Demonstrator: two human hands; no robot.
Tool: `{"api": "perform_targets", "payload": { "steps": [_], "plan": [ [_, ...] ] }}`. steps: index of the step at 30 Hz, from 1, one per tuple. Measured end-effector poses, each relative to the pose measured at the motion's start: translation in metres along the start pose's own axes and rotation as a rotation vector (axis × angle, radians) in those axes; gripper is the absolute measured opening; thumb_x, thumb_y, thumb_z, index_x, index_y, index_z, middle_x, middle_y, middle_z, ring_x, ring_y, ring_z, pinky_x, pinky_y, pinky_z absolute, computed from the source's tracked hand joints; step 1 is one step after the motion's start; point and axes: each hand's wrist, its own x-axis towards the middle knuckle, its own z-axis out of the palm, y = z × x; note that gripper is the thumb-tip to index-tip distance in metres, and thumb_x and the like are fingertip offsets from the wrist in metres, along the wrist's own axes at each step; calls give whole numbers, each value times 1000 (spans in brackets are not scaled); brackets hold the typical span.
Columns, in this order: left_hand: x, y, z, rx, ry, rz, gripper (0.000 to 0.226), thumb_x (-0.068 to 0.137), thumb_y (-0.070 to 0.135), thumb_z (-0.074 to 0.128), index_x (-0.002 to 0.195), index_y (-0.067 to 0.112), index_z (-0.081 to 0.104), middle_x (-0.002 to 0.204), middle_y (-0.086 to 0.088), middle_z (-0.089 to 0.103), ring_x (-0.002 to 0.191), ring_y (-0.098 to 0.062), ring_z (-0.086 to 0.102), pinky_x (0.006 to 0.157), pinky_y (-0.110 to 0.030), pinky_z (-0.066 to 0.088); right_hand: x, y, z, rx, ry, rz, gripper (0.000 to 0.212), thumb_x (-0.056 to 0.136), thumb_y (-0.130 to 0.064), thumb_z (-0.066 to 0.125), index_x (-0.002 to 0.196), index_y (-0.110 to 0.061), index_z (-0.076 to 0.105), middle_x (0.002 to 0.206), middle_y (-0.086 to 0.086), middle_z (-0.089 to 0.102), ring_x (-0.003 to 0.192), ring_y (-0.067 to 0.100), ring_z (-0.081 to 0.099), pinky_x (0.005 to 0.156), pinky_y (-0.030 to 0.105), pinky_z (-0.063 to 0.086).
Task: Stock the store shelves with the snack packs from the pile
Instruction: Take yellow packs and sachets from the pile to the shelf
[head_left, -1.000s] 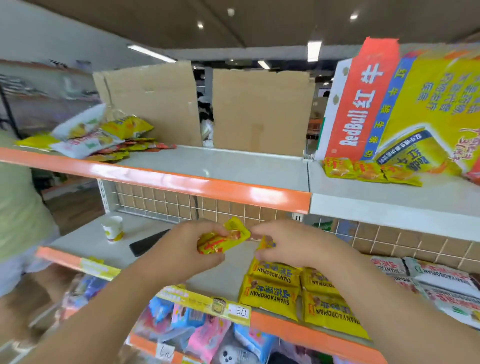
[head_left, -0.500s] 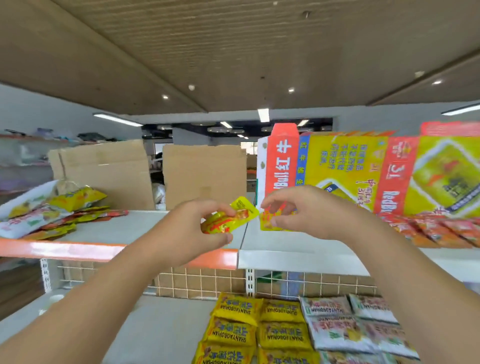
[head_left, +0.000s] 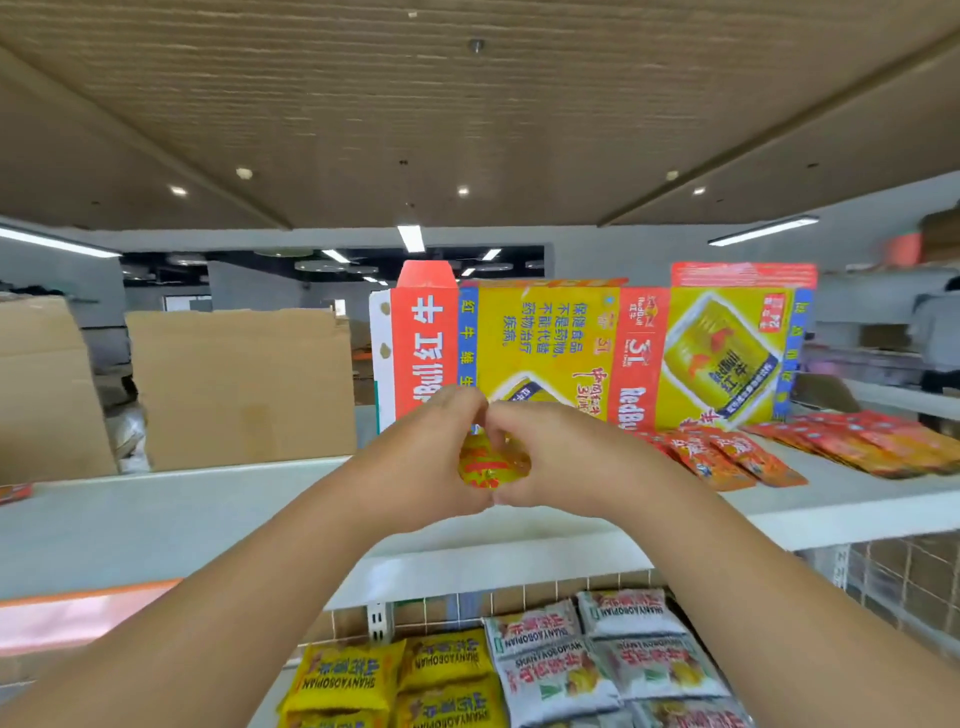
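Placing snack pack (head_left: 488, 467) in front of Red Bull carton (head_left: 571, 343), left hand (head_left: 421, 462) and right hand (head_left: 566, 457) both pinching it; next likely flat set-down beside carton.

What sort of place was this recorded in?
Probably a shop mid-stocking: tiered white shelves, snack packs laid in rows on them, and a flattened Red Bull carton propped upright.
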Motion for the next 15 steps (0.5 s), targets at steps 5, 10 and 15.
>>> {"api": "perform_targets", "payload": {
  "steps": [5, 10, 15],
  "plan": [
    [14, -10, 26, -45, -26, 69, 59, 65, 41, 88, 105, 39, 44, 105, 14, 49, 92, -7, 55, 76, -30, 51, -1, 22, 11, -69, -15, 65, 37, 77, -34, 81, 94, -27, 49, 87, -11, 54, 73, 9, 50, 57, 28, 38],
    [23, -37, 32, 9, -87, 78, 58, 70, 41, 83, 113, 37, 44, 101, 16, 51, 88, -11, 56, 74, -29, 50, 10, 38, 26, -102, -18, 120, 36, 75, -31, 79, 96, -27, 50, 92, -11, 52, 83, 15, 48, 69, 33, 44],
    [32, -102, 16, 19, -98, 37, 41, 81, 38, 76, 114, 39, 51, 108, 19, 58, 95, -7, 57, 79, -27, 49, 16, 59, 33, -19, 14, 334, 32, 78, -31, 78, 94, -31, 50, 97, -8, 56, 69, 9, 51, 66, 27, 45]
  ]
}}
